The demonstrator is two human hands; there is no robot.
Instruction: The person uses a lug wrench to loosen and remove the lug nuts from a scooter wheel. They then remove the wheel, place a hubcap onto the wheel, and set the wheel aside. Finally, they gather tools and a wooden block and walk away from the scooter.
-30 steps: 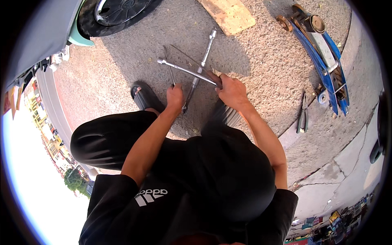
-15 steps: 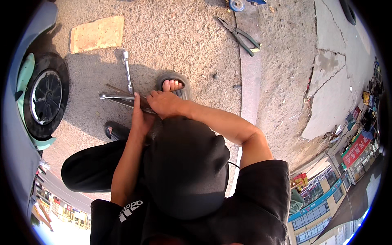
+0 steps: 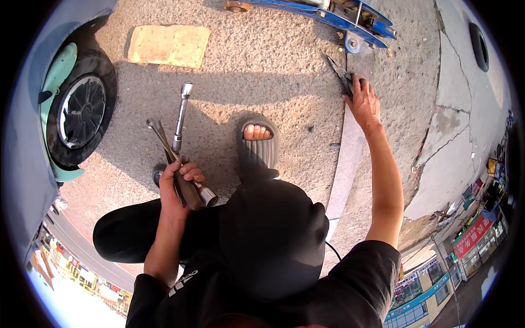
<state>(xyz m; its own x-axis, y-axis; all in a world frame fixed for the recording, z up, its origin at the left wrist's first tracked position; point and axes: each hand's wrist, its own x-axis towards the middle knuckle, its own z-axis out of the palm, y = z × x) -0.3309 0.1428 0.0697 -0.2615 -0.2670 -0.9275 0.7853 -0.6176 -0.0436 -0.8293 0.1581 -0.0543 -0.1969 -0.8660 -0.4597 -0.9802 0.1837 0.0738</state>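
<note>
My left hand (image 3: 174, 188) is closed around a bundle of tools above my bent knee. In it are a chrome socket wrench (image 3: 181, 117) with its shaft pointing away from me, and thin metal rods or levers (image 3: 162, 135). A brown handle (image 3: 189, 192) and a chrome socket end (image 3: 206, 195) stick out at the near side of the fist. Farther off to the right, my right hand (image 3: 365, 103) grips the dark handles of a pair of pliers (image 3: 339, 71) on the ground. The pliers' jaws point away to the left, and the hand hides most of the handles.
A wheel (image 3: 82, 112) of a vehicle stands at the left. Beyond my sandalled foot (image 3: 259, 139) lies a yellowish slab (image 3: 168, 46). A blue floor jack (image 3: 328, 16) sits at the far edge. A loose tyre (image 3: 479, 47) lies at the far right.
My right hand has left the tools near my left hand and reached out right to the pliers. My left hand now holds the bundle alone. The view has shifted, showing more of the jack.
</note>
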